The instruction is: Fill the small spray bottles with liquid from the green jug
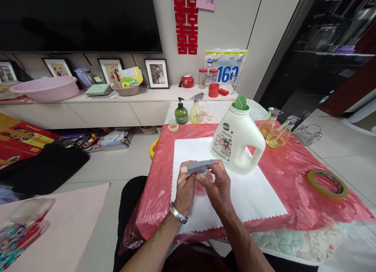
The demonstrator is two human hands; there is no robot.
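Between my two hands is a small spray bottle with a grey trigger head (200, 167) and a see-through body, mostly hidden by my fingers. My left hand (185, 187), with a silver bracelet at the wrist, is closed around the head's left end and neck. My right hand (219, 185) grips the neck and the head's right side. Just beyond them, a large cream-white jug (235, 138) with a handle stands upright on a white cloth (255, 197). A green cap or scoop (241, 102) sits in the jug's mouth.
Two spray bottles with yellow liquid (276, 138) stand at the right, near a tape roll (327, 183). A green pump bottle (181, 113), another spray bottle (195, 112) and a pale cap (173, 126) are at the back left. Red plastic (155, 193) covers the table.
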